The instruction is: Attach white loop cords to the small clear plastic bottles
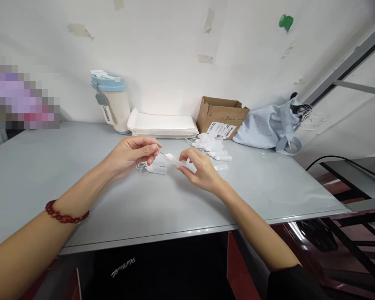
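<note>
My right hand (pixel 198 168) is closed in a pinch round a small translucent plastic bottle (pixel 175 160) with a white cap. The capped end points left, toward my left hand (pixel 134 152). Thumb and fingertips of that hand are pinched on a thin cord (pixel 163 153) that runs to the cap. Below my left fingers lies another small bottle (pixel 158 170) with a looped white cord (pixel 143 169). Behind my right hand rests a heap of similar small bottles (pixel 209 143) with cords, and a single one (pixel 221 167) lies to the right of that hand.
A stack of white flat sheets or trays (pixel 162 125) stands against the wall, between a blue-lidded tumbler (pixel 115 104) and an open cardboard box (pixel 220 116). A light blue cloth bag (pixel 262 129) leans at the right. The grey table's (pixel 181 221) front edge runs below my forearms.
</note>
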`<state>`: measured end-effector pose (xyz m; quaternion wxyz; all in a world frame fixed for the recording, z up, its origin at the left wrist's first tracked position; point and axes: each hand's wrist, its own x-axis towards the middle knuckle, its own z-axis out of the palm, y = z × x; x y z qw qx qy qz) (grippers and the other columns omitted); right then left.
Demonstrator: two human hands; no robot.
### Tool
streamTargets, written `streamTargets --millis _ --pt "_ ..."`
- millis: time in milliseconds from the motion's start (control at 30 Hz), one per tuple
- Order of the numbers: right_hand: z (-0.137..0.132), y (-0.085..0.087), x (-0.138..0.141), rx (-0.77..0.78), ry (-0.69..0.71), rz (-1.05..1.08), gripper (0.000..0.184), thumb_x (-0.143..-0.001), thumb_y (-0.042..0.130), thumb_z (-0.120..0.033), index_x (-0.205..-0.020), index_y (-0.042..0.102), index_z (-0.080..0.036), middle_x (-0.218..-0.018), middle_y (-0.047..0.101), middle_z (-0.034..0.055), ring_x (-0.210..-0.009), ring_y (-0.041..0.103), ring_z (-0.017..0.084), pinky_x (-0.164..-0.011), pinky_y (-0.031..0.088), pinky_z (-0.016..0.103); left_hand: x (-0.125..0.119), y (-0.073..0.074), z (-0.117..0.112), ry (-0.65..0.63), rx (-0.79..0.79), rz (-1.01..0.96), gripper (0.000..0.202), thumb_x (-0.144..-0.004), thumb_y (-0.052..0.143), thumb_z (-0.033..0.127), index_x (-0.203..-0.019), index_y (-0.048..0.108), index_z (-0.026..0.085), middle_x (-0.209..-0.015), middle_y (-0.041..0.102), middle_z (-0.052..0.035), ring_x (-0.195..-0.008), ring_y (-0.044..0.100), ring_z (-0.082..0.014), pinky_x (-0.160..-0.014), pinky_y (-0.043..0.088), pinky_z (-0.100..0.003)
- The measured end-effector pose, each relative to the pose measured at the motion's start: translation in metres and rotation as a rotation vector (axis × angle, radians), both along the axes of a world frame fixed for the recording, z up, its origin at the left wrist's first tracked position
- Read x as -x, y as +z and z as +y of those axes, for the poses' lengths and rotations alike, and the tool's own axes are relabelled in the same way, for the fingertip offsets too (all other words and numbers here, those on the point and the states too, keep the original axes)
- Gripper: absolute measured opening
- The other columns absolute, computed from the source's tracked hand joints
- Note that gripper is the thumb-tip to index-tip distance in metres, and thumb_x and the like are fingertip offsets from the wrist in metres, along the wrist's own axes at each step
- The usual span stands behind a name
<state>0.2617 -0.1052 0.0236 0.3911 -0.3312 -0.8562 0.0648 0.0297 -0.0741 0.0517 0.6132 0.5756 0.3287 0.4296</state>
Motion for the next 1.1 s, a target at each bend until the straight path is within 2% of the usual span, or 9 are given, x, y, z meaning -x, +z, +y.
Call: streamTargets --millis 133,700,933,1100 --pt "-0.0006 0.0006 0.0007 -0.026 0.008 0.026 0.009 -0.087 0.055 -0.018 -0.094 0.050 -0.019 -0.088 0.058 0.0047 -0.079 0.055 0.016 -0.065 0.046 0.028 -0.0006 0.0011 -0.0009 -0.028 0.031 -0.025 0.023 -0.067 0.082 0.033 -0.079 0.074 0.014 -0.061 0.058 -0.0002 -0.051 0.053 -0.0087 -0.050 0.043 -0.021" --pt "-0.0036 0.0025 0.0039 -0.109 0.019 0.079 0.009 -0.088 0.052 -0.016 -0.095 0.048 -0.020 -0.089 0.058 0.0063 -0.079 0.054 0.017 -0.066 0.049 0.030 0.0010 -0.0015 0.0007 -0.138 0.017 -0.058 0.020 -0.068 0.081 0.030 -0.079 0.075 0.015 -0.058 0.057 -0.0006 -0.051 0.055 -0.0087 -0.050 0.045 -0.021" --pt "-0.0043 0.0037 0.0044 -0.113 0.023 0.102 0.008 -0.089 0.051 -0.018 -0.096 0.048 -0.020 -0.090 0.058 0.0065 -0.082 0.056 0.018 -0.067 0.049 0.031 -0.0003 0.0011 -0.0018 -0.047 0.027 -0.065 0.016 -0.070 0.079 0.027 -0.079 0.075 0.015 -0.069 0.062 -0.0024 -0.052 0.054 -0.0089 -0.049 0.042 -0.022" --pt "-0.0042 0.0034 0.0042 -0.103 0.014 0.105 0.009 -0.090 0.050 -0.018 -0.098 0.048 -0.021 -0.091 0.059 0.0068 -0.084 0.057 0.018 -0.067 0.050 0.032 -0.0006 0.0018 -0.0013 0.027 0.020 -0.066 0.015 -0.069 0.079 0.028 -0.075 0.075 0.015 -0.069 0.061 -0.0034 -0.051 0.052 -0.0095 -0.049 0.042 -0.024"
